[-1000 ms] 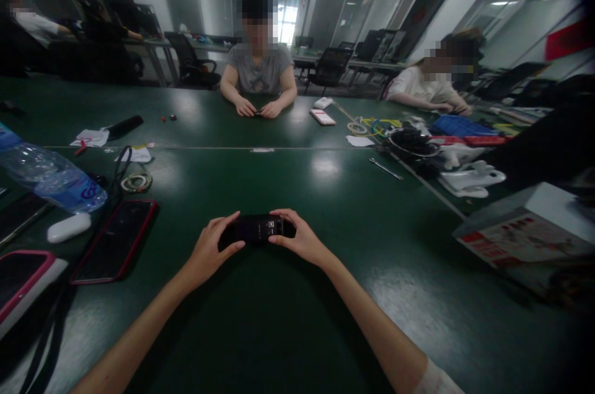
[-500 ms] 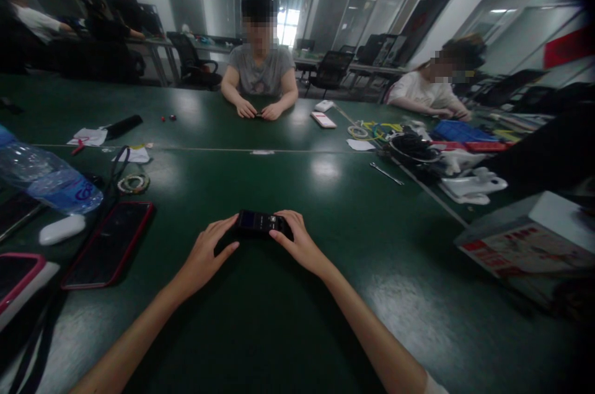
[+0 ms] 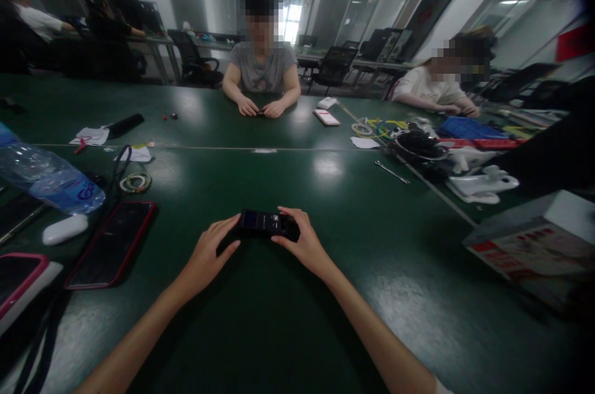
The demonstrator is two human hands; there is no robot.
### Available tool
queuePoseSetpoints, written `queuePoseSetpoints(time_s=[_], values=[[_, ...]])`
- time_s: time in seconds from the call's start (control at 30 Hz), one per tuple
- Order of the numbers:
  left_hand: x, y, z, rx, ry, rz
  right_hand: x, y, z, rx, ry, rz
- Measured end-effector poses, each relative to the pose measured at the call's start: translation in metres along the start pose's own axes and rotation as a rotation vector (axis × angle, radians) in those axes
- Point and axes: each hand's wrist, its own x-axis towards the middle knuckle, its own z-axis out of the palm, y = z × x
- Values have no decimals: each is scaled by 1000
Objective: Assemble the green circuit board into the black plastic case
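A small black handheld device (image 3: 258, 221) with a dark screen on its left part and small light markings on its right part lies on the green table. My right hand (image 3: 304, 242) grips its right end, fingers along the far edge and thumb at the near edge. At the other end, my left hand (image 3: 209, 254) has its thumb and fingers spread apart, and the fingertips touch or nearly touch the device's left corner. Left of that hand lies a phone in a red case (image 3: 114, 245).
Leftward are a water bottle (image 3: 53, 171), a white rounded case (image 3: 65, 230), a pink-edged phone (image 3: 21, 282) and bracelets (image 3: 135, 182). To the right are a wrench (image 3: 392, 172), tangled cables (image 3: 418, 146) and a box (image 3: 539, 245). Across the table sits a person in grey (image 3: 263, 65).
The view has shifted slightly, so most things sit a little further right. My right hand's fingers and thumb have moved slightly on the device's right end. My left hand keeps its pose.
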Motion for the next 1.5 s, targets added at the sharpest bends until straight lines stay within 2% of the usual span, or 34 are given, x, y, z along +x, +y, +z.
queuePoseSetpoints(time_s=[0.27,0.73,1.07,1.37,1.5], values=[[1,1,-1,-1,1,0,1,3,1,48,-40,65],[1,-5,3,41,-16,-21,3,11,5,109,-21,54],[2,-1,1,51,-25,-20,3,7,4,132,3,55],[-2,-3,3,11,12,-46,0,5,4,194,127,21],[-3,-3,3,-4,18,-10,2,7,2,263,268,27]])
